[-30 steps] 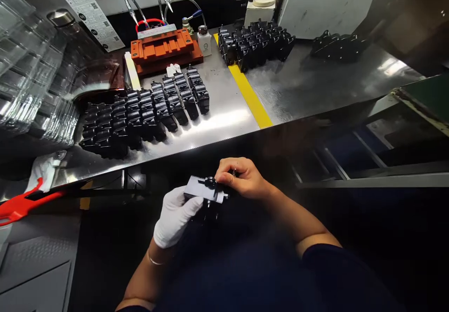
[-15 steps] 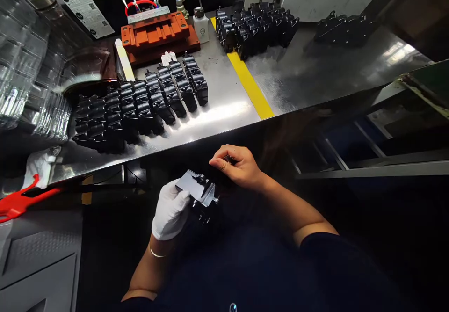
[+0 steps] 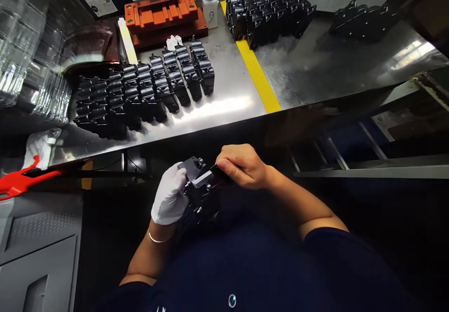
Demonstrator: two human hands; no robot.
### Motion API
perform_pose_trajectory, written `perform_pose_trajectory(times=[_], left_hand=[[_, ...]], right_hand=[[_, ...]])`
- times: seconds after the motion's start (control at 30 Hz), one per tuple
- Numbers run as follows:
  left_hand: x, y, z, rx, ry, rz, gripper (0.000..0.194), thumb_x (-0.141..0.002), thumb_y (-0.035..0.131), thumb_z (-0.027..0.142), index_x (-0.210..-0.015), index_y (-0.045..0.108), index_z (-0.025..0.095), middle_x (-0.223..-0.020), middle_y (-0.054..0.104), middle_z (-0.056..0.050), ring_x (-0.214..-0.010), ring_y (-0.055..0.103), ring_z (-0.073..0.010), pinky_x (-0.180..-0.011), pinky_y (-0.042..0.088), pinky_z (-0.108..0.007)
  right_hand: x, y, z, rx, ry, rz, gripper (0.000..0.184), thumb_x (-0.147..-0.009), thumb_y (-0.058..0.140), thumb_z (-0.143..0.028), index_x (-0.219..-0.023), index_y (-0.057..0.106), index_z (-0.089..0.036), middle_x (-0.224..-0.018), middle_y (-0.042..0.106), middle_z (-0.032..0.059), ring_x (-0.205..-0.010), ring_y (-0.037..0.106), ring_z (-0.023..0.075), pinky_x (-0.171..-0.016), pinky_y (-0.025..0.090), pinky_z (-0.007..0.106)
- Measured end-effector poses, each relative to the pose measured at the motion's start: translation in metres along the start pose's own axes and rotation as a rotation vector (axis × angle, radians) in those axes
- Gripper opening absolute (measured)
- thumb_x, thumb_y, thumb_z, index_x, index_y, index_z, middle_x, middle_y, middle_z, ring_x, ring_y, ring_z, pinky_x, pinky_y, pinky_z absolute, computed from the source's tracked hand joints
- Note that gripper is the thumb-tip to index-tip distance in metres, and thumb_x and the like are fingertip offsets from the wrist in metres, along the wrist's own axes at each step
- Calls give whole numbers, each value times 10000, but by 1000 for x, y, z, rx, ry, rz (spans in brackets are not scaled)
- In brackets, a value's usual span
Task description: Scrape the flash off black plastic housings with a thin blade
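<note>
My left hand point(image 3: 170, 195), in a white glove, is closed around a black moulded part point(image 3: 201, 183) with small posts and a flat face. The part is held tilted in front of my body, below the bench edge. My bare right hand point(image 3: 243, 166) is closed in a pinch, thumb against the curled fingers. A thin dark tool point(image 3: 213, 166) sticks out of it toward the part's upper right edge; its kind is unclear, and most of it is hidden in the fist. Whether its tip touches the part I cannot tell.
On the metal bench point(image 3: 231, 111) stands a row of black moulded parts point(image 3: 140, 92), with another group point(image 3: 270, 15) beyond the yellow tape point(image 3: 259, 78). Behind are an orange fixture point(image 3: 161, 15) and a white bottle point(image 3: 210, 10). Clear plastic trays point(image 3: 45, 87) and a red-handled tool point(image 3: 24, 181) lie left.
The black part has been turned in my left hand, its flat face now darker. My right hand has closed more tightly, and the thin tool now points at the part. The view has shifted downward.
</note>
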State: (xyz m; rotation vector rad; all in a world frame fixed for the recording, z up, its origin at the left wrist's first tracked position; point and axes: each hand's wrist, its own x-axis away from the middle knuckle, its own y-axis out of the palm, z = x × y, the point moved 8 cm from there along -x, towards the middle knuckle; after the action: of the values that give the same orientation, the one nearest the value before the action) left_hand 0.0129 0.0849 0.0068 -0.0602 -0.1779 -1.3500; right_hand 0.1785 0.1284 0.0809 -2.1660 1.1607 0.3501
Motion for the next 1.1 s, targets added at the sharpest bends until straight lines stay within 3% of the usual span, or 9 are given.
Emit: perform_pose_trajectory(times=[0.13, 0.3, 0.57, 0.7, 0.8, 0.93, 1.03, 1.07, 1.1], left_hand=[[2, 8, -4, 132, -69, -77, 382, -731, 669, 585, -752, 685, 204, -697, 659, -31, -606, 570, -160, -531, 462, -274], [5, 12, -4, 113, -95, -98, 409, -721, 652, 620, -708, 658, 212, -663, 624, -34, -578, 531, -163, -515, 435, -288], [10, 18, 0, 118, -111, -121, 449, -632, 736, 620, -616, 604, 191, -527, 523, 21, -460, 416, -107, -431, 340, -249], [8, 14, 2, 172, -70, -100, 372, -630, 783, 540, -696, 676, 190, -610, 640, 7, -521, 534, -125, -499, 419, -241], [7, 9, 1, 115, -30, -96, 320, -653, 791, 480, -729, 709, 181, -686, 705, -21, -588, 601, -152, -569, 471, -255], [7, 3, 0, -36, 40, -53, 273, -692, 774, 438, -725, 717, 173, -661, 705, -18, -592, 611, -161, -585, 486, -265], [1, -5, 6, -73, 85, 111, 229, -756, 731, 415, -790, 727, 189, -722, 730, -9, -673, 650, -168, -665, 513, -261], [-3, -7, 9, -43, 94, 177, 227, -796, 692, 423, -825, 728, 201, -765, 741, -8, -718, 667, -171, -701, 523, -259], [-7, -6, 14, -3, 108, 218, 242, -842, 635, 438, -874, 726, 216, -824, 751, -10, -771, 683, -177, -737, 532, -262]], right_hand=[[-2, -2, -5, 97, -64, -3, 294, -955, 444, -303, -713, 586, -213, -602, 571, 14, -559, 517, 127, -566, 399, 264], [-2, 1, -8, 112, -96, -49, 312, -948, 466, -328, -678, 577, -217, -571, 543, 5, -525, 498, 118, -535, 373, 257], [12, 19, 5, -331, 129, -303, 450, -969, 397, -431, -621, 556, -195, -542, 496, -7, -478, 440, 80, -495, 377, 225], [13, 7, 13, -443, 179, -30, 418, -901, 508, -538, -736, 651, -181, -581, 527, -3, -497, 460, 86, -496, 401, 236], [13, 1, 12, -359, 174, 135, 234, -833, 670, -401, -769, 682, -176, -591, 551, -13, -507, 472, 78, -483, 393, 218], [17, -1, 15, -299, 182, 236, 114, -837, 673, -251, -754, 703, -179, -584, 594, -9, -501, 505, 79, -471, 402, 208], [27, -5, 25, -227, 213, 364, 161, -846, 664, -302, -736, 689, -188, -630, 599, 3, -554, 531, 96, -517, 458, 223], [31, -4, 27, -204, 207, 387, 167, -831, 679, -356, -807, 696, -192, -711, 627, 20, -569, 538, 99, -514, 473, 226], [34, 2, 30, -172, 208, 352, 300, -771, 730, -426, -958, 694, -194, -859, 663, 58, -584, 554, 102, -471, 469, 218]])
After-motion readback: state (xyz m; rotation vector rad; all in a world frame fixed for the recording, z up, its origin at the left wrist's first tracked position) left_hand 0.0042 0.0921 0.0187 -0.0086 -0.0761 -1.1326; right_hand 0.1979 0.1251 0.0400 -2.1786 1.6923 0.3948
